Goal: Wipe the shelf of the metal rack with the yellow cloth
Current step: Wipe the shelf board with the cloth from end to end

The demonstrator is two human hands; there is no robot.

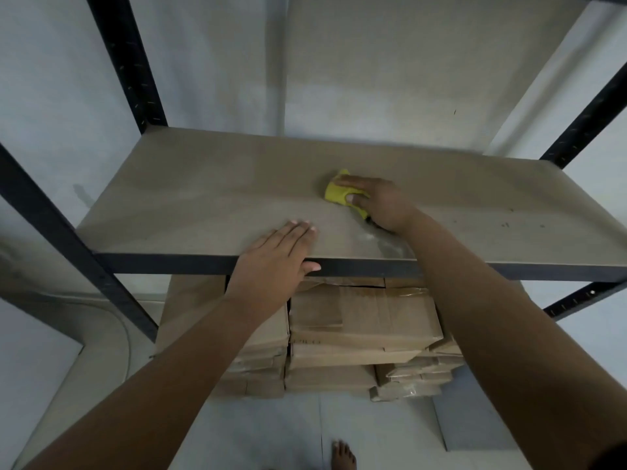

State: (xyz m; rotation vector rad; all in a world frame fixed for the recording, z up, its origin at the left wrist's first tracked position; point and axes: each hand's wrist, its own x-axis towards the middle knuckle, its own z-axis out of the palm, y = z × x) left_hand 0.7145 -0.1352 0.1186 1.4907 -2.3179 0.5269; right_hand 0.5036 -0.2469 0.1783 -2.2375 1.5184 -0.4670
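Right now I am pressing the yellow cloth onto the shelf of the metal rack, a little right of the middle and about midway between its near and far edges. My right hand is bunching the cloth: the fingers are curling over its top and the thumb is pinching into its near side, so this grip is closing firmly on the fabric. My left hand is lying flat with straight fingers on the near edge of the shelf, the thumb hooking over the dark front rail, holding nothing and bracing me.

A pale smeared patch is showing on the board just near of the cloth. Dark specks are sitting well to the right, untouched as far as I can judge, and the left half looks dull too, so I am reckoning much of the shelf is not yet done.

The risks I am weighing: the wadded cloth is covering little surface, so strokes could leave strips between them; reaching for the far right could pull my weight onto the left palm and rock the rack; and grit could be pushed off the near edge onto the cardboard boxes stacked below.
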